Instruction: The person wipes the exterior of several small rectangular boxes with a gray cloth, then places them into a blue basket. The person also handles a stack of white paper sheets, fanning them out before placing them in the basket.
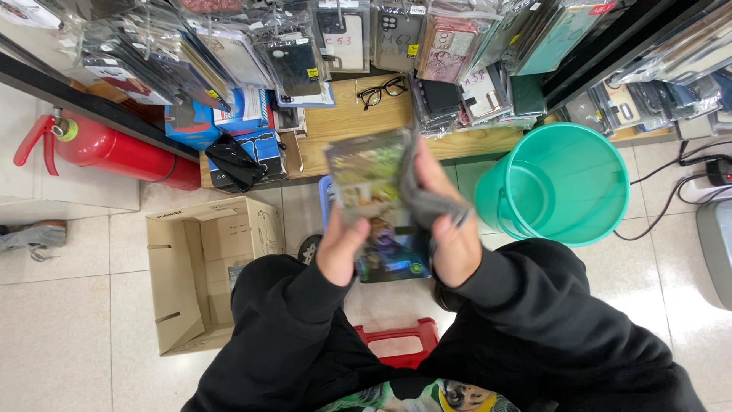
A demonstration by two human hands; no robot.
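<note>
My left hand (339, 250) grips a flat, shiny phone-case package (366, 177) by its lower edge and holds it upright in front of me. My right hand (450, 229) holds a grey cloth (427, 200) pressed against the right side of that package. A second glossy package (393, 255) with a dark printed picture sits just below, between my two hands; which hand supports it I cannot tell. Both arms wear black sleeves.
A green plastic bucket (568, 183) stands on the floor to the right. An open cardboard box (202, 267) lies left. A red stool (396, 339) is under me. A red fire extinguisher (114, 149), black glasses (381, 90) on a wooden shelf (347, 122), and hanging phone cases (297, 46) fill the top.
</note>
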